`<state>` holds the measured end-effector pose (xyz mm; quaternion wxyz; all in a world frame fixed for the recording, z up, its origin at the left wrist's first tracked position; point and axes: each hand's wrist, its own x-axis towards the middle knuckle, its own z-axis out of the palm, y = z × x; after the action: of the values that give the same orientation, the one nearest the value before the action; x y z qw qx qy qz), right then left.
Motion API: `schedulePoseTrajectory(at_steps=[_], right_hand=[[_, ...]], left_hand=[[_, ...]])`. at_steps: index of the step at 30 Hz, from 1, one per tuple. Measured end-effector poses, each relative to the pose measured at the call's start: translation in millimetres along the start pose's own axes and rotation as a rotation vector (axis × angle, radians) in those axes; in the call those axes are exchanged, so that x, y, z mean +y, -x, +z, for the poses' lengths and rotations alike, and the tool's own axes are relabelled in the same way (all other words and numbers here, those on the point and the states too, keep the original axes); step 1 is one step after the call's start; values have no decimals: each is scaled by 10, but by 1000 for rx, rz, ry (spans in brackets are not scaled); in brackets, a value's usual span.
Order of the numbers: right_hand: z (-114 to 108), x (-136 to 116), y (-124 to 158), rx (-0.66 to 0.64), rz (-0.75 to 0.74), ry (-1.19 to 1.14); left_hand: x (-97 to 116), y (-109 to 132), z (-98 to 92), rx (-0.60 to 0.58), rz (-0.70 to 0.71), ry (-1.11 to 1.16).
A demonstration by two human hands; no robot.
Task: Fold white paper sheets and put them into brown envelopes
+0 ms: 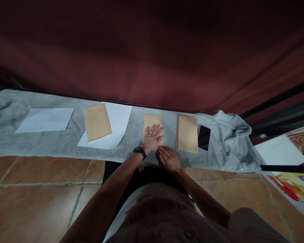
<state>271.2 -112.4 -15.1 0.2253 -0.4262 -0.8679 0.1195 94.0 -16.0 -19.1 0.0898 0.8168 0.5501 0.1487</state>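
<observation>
A brown paper envelope (152,119) lies on the grey cloth straight in front of me. My left hand (152,137), with a black band at its wrist, rests flat on it with the fingers spread. At the envelope's lower right corner is my right hand (170,159), its fingers held together and pointing up and left; whether anything is under them is hidden. To the right lies a stack of brown envelopes (187,134). Another brown envelope (97,122) sits on white paper (119,121) at the left.
A phone (204,137) lies beside the stack. White sheets (45,119) are at the far left of the grey cloth (131,150). Bunched cloth is at the right end. A dark red curtain (147,81) hangs behind. A colourful printed box or sheet (297,189) is low at the right.
</observation>
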Motion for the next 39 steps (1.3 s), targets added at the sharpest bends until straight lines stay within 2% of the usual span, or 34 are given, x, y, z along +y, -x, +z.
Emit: schedulePoseTrajectory(at_steps=[4, 8, 16, 33, 39], right_hand=[[-47, -18, -6, -29, -4, -17], [-62, -23, -3, -36, 5, -21], [24, -1, 9, -25, 15, 9], [34, 14, 65, 17, 66, -20], [20, 1, 67, 9, 78, -14]], left_hand=[[-75, -218, 48, 47, -22, 34], [-77, -241, 28, 0, -55, -1], [-10, 137, -13, 60, 32, -1], [81, 837, -187, 0, 197, -13], [118, 1045, -215, 4, 194, -40]])
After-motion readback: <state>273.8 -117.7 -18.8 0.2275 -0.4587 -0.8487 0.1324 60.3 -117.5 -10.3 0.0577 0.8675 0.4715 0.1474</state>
